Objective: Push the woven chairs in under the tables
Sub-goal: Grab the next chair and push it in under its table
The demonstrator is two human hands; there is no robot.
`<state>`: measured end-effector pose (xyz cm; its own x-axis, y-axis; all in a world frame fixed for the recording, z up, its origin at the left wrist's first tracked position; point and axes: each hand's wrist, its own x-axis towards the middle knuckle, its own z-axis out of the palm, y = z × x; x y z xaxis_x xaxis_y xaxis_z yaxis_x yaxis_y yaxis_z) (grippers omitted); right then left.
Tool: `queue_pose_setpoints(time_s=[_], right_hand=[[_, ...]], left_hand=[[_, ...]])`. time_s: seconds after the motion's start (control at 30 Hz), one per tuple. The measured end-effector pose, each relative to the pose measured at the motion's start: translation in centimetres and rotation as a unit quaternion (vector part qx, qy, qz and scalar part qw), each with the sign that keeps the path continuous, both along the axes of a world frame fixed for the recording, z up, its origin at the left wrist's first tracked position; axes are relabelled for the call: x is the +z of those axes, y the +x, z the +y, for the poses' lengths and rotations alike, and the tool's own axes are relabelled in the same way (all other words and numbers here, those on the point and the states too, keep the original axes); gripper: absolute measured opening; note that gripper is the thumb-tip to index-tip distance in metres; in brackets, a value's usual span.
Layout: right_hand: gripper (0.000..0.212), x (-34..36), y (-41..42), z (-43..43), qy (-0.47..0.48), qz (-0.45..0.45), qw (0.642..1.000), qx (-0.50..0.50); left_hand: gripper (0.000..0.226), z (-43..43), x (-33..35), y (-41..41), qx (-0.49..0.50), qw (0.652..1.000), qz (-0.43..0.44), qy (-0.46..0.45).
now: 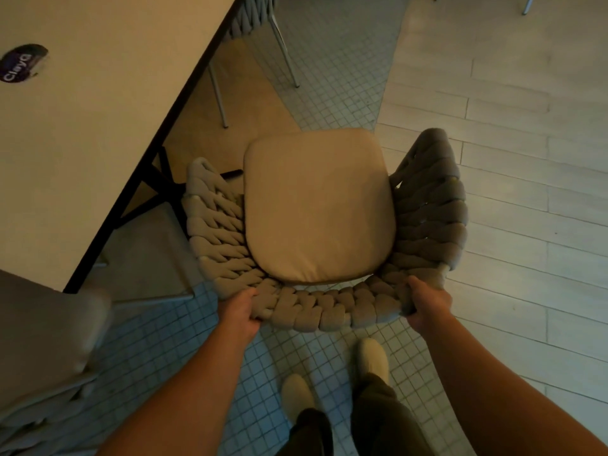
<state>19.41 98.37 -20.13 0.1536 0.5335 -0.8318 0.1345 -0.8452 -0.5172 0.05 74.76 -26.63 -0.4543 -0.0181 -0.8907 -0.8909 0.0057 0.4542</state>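
Centrally, the woven chair [325,232] stood on the floor beside the table [82,143], its seat outside the table edge and not under the top. Its tan cushion [317,205] lay flat within the braided grey back and arms. The left hand [239,312] was closed around the back rim at the chair's left rear corner, fingers curled over the top of the weave. The right hand [427,306] was closed around the rim at the right rear corner in the same manner. Both forearms reached forward from the bottom of the view. Two light shoes [371,358] stood on the small-tile floor [164,340] just behind the chair. A round dark sticker [23,62] lay on the tabletop. A second woven chair [253,14] sat at the table's far side, partly hidden.
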Motion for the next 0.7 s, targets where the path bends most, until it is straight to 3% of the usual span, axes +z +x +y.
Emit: queue_pose_setpoints(time_s=[0.17,0.47,0.7], right_hand=[[0.049,-0.3,0.6,1.0,-0.008,0.035,0.999,-0.009],[0.038,-1.3,0.7,1.7,0.064,0.020,0.997,0.028],[0.040,-0.9,1.5,4.2,0.062,0.018,0.997,0.050]], left_hand=[[0.026,0.5,0.6,0.2,0.014,1.000,0.017,0.010],[0.046,-0.5,-1.9,-0.1,0.077,0.996,0.027,-0.024],[0.034,1.5,-0.5,2.7,0.086,0.996,0.036,0.001]])
